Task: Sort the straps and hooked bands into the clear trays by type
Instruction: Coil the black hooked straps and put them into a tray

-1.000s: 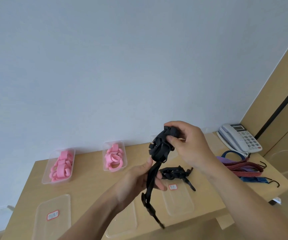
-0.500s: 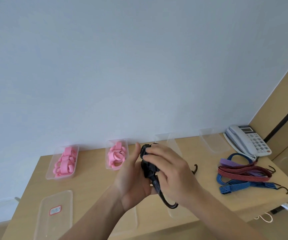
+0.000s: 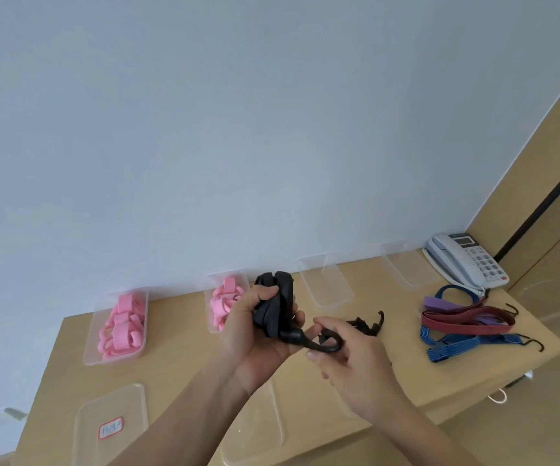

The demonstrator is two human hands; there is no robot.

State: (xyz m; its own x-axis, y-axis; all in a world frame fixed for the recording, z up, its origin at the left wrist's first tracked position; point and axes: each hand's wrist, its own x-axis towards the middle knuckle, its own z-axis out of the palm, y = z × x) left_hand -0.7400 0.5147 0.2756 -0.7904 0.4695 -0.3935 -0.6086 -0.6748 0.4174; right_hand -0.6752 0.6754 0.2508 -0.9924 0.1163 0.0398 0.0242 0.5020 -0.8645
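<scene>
Layout-wise: four trays are lined up along the back of the table (image 3: 177,371), namely the far-left tray (image 3: 113,359), second tray (image 3: 208,297), third tray (image 3: 325,284) and fourth tray (image 3: 406,267). Looped straps (image 3: 122,322) are piled in the first two. A phone (image 3: 467,264) is parked at the right back corner, with a pile of hooked bands (image 3: 463,322) laid just in front. The lower-left tray (image 3: 110,405) and bottom-centre tray (image 3: 258,432) are set along the near edge. Mid-frame, a bundled band (image 3: 273,307) is gripped by the left hand (image 3: 255,341) and right hand (image 3: 356,358), and a loose band (image 3: 366,326) is left just beyond.
</scene>
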